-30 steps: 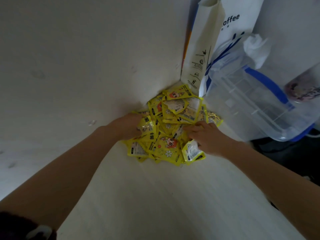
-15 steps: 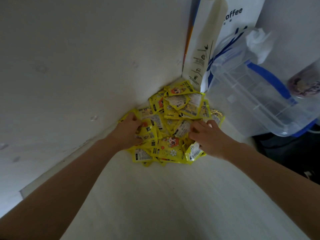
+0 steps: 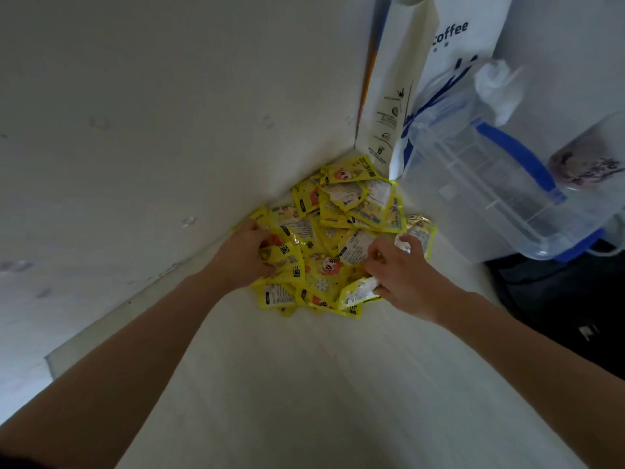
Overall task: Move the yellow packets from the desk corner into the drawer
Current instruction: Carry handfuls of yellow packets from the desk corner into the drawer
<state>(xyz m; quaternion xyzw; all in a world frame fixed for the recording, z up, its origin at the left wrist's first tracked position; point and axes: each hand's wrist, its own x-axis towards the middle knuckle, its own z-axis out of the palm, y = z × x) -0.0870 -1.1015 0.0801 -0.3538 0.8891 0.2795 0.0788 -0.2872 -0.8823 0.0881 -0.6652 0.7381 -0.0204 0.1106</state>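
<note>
A heap of several yellow packets (image 3: 341,228) with cartoon prints lies in the desk corner, against the wall. My left hand (image 3: 241,257) is at the heap's left side, fingers curled round packets there. My right hand (image 3: 402,275) is at the heap's right side, its fingers and thumb pinching packets at the near right edge. Both hands dig into the heap from opposite sides. The drawer is not in view.
The pale desk top (image 3: 321,384) stretches toward me. A white paper coffee bag (image 3: 399,96) stands behind the heap against the wall (image 3: 152,113). A clear plastic box with blue handle (image 3: 500,184) lies to the right. Beyond the desk's right edge is dark floor (image 3: 558,306).
Both hands have pushed a little farther into the heap, and their fingers have closed on packets. The view has shifted slightly.
</note>
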